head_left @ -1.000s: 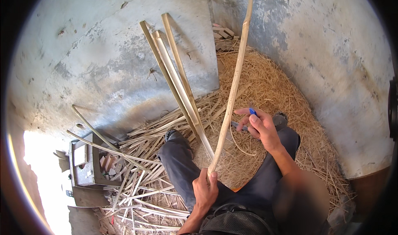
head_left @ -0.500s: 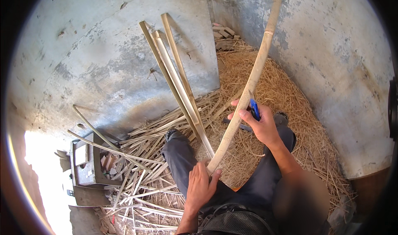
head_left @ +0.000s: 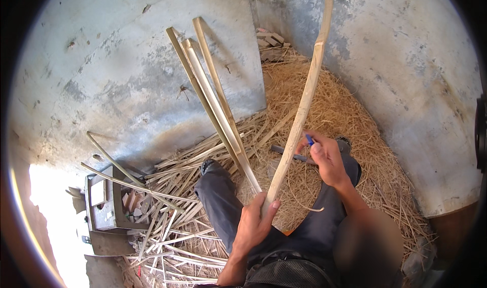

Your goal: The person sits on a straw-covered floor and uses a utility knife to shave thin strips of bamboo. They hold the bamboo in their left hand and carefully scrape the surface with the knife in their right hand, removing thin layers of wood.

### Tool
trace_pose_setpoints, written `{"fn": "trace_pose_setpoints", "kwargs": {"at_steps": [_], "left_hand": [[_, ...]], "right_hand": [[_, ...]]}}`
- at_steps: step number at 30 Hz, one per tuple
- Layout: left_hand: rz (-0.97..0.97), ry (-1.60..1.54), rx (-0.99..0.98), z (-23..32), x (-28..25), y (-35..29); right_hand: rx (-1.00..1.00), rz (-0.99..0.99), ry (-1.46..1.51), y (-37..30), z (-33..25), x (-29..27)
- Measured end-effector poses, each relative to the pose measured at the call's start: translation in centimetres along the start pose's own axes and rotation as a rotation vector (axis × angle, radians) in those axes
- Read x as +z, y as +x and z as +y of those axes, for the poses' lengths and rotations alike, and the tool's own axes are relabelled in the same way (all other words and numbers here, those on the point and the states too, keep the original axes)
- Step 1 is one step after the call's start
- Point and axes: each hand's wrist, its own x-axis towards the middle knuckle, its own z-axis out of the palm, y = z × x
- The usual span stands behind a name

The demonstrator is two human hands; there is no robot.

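Observation:
A long bamboo strip (head_left: 299, 115) slants up and away from my lap, its far end past the top of the view. My left hand (head_left: 252, 224) is closed round its near end, thumb on top. Close to the strip's right side, my right hand (head_left: 328, 158) grips a small blue utility knife (head_left: 310, 140); its blade is hidden. Beneath the strip, a dark flat bar (head_left: 289, 153) lies across the straw between my feet. A thin curled bamboo sliver (head_left: 308, 207) hangs by my right leg.
Several bamboo lengths (head_left: 213, 100) lean on the grey wall (head_left: 122, 70) ahead. Split strips (head_left: 177, 174) lie heaped at left, next to a wooden box (head_left: 114, 207) with broken pieces inside. Straw-like shavings (head_left: 350, 115) cover the floor at right. Bricks (head_left: 271, 38) sit in the far corner.
My right hand has come off the strip and sits just right of it, still with the knife. The strip's far end has swung left, and my left hand has shifted slightly right.

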Motion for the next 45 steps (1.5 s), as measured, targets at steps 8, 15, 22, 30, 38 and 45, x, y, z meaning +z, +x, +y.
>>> {"fn": "trace_pose_setpoints", "kwargs": {"at_steps": [8, 15, 22, 30, 38, 45], "left_hand": [[-0.142, -0.463, 0.033, -1.2, -0.7, -0.5], [-0.114, -0.422, 0.068, -1.3, -0.9, -0.3], [-0.13, -0.29, 0.064, -1.8, -1.1, -0.6], [-0.157, -0.193, 0.079, -1.1, -1.6, -1.1], [-0.171, -0.138, 0.059, -1.3, -2.0, -1.5], [-0.174, -0.123, 0.055, -1.9, -2.0, -1.8]], "right_hand": [[-0.314, -0.035, -0.459, -3.7, -1.0, 0.2], [-0.472, -0.142, -0.601, -4.2, -2.5, 1.7], [-0.504, -0.076, -0.651, -3.2, -3.1, 2.3], [-0.517, -0.012, -0.689, -2.4, -4.0, 1.7], [-0.552, -0.019, -0.771, -2.7, -4.0, 1.3], [-0.544, -0.04, -0.819, -2.9, -4.1, 1.1]]}}
